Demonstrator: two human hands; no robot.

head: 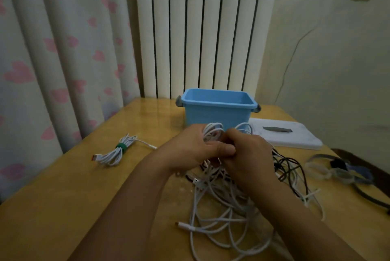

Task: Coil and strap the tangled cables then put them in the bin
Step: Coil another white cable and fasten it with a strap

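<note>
— Left hand (191,146) and right hand (245,153): clenched around white cable loops (213,132), just above the tangle (232,203). Advice?
— Even loops, firm pinch, strap around the middle.
— Blue bin (217,110)?
— Behind the hands; nothing visible inside. Strapped white coil (117,152) lying left on the table (63,197).

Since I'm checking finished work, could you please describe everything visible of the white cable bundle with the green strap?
The white cable bundle with the green strap lies flat on the wooden table, left of both hands and untouched. Its loops are cinched at the middle by the green band. One plug with an orange tip points toward the near left; a loose tail runs right toward the left hand. It is not in the bin.
</note>
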